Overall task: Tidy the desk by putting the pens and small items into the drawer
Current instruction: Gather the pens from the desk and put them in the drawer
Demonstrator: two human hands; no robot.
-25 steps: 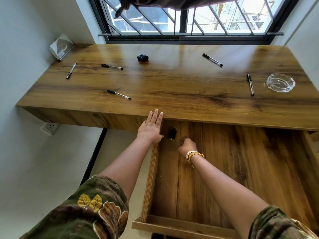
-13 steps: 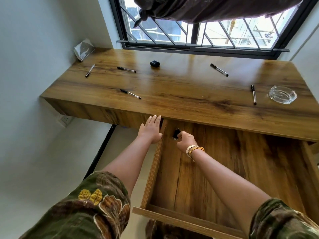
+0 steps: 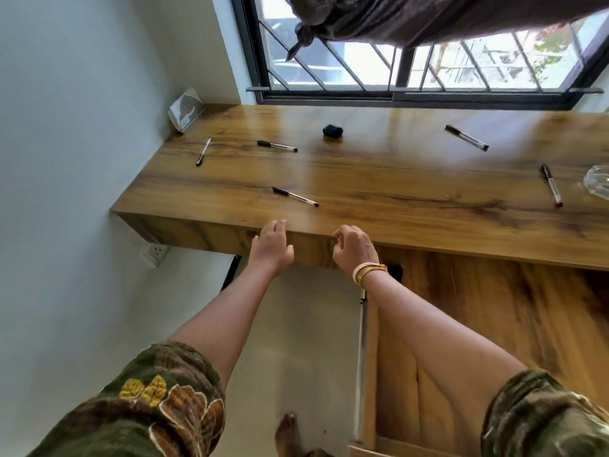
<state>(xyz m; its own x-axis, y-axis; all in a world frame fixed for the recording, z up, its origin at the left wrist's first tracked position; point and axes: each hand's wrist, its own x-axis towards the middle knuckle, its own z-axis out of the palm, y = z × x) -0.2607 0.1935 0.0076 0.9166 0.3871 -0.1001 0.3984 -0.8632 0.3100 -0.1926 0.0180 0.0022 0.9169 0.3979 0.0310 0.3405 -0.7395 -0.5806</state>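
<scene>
Currently: left hand [image 3: 272, 247] loose, right hand [image 3: 354, 249] curled, both empty at the desk [image 3: 395, 189] edge; nearest pen [image 3: 295, 196] just beyond, drawer [image 3: 494, 324] open at right. Risk: a hasty reach may roll the pen off.

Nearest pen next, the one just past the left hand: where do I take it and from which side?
Take the nearest pen at mid-barrel, coming down from above with thumb and forefinger across its width. It lies flat on the desk, black cap to the left, tip to the right, so nothing underneath can be hooked. The left hand is closest; both it and the right hand hold nothing.
</scene>
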